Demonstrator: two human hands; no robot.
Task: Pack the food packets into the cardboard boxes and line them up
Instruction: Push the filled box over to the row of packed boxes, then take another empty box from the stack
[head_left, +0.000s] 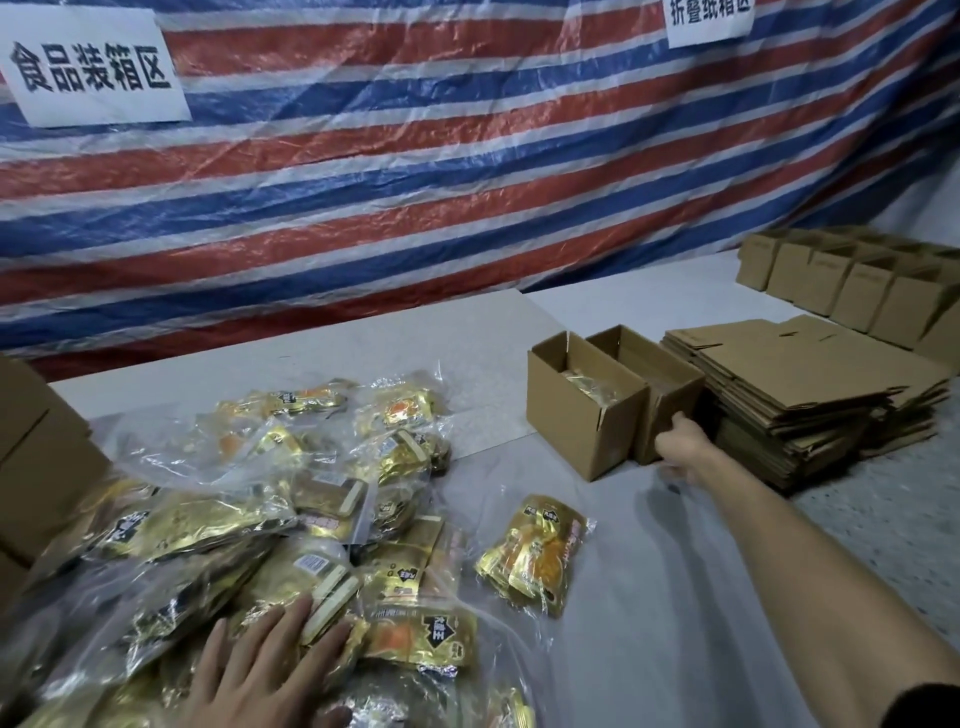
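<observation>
Right hand (680, 447) at full reach, against the near corner of the second open box (670, 400). Thumb laid up the box's front face, other fingers curled low and blurred. Cannot tell whether it grips the corner or only pushes it. Left hand (270, 670) lies flat on the pile of food packets (291, 493), fingers spread and straight, holding nothing.

Two open boxes stand touching, side by side, on the table (649, 597). The first open box (576, 421), on the left, shows gold packets inside near its bottom. The second shows only bare cardboard from this angle, though its floor is partly hidden. Just right of it, touching or nearly so, a stack of flat cardboard (810, 384). Further back on the right, a row of assembled boxes (841, 291), contents not visible. One loose packet (535, 551) lies alone between the pile and the boxes. Many packets in the pile sit in clear outer bags.

Step in hand, as judged: positioning the second box, either squaring it against the first or drawing it nearer, before filling it. Packing looks early: one box partly loaded and most of the packets unpacked.

Next move likely calls for:
- settling the box with its open top clear and its side flush to its neighbour
- the left hand closing on a few packets from the pile
- care with the slippery film bags, which may slide or drag others along
- keeping the light, empty box from tipping under a one-corner push
</observation>
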